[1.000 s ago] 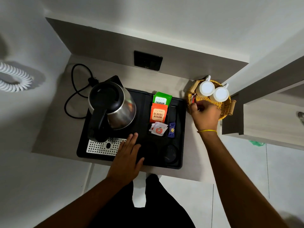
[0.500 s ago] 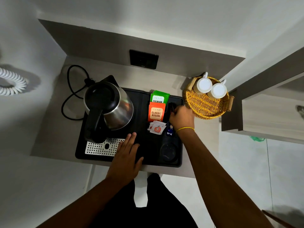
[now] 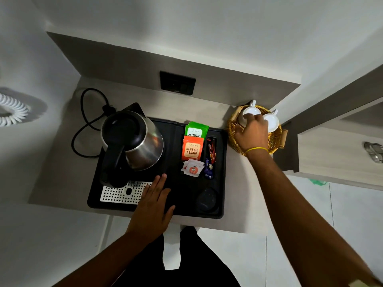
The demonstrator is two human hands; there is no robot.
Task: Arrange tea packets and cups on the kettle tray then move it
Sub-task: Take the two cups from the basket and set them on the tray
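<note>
A black kettle tray [image 3: 221,175] lies on the shelf with a steel kettle [image 3: 134,141] at its left. A green packet [image 3: 195,129], an orange packet [image 3: 191,149], small white sachets [image 3: 192,167] and red sticks [image 3: 211,149] fill its right-hand compartments. My left hand [image 3: 154,200] rests flat on the tray's front, fingers spread. Two white cups [image 3: 271,122] stand upside down in a wicker basket [image 3: 233,129] to the right of the tray. My right hand [image 3: 251,133] reaches into the basket with its fingers on the left cup [image 3: 249,111].
The kettle's black cord [image 3: 83,123] loops on the shelf at the left. A black wall socket [image 3: 177,82] sits on the back panel. A wooden cabinet [image 3: 335,156] juts out at the right. A white coiled cord [image 3: 11,110] hangs on the left wall.
My right hand went from the basket to the tray's narrow right compartment, where red sticks now lie, then back to the basket and onto the left cup. My left hand stayed put.
</note>
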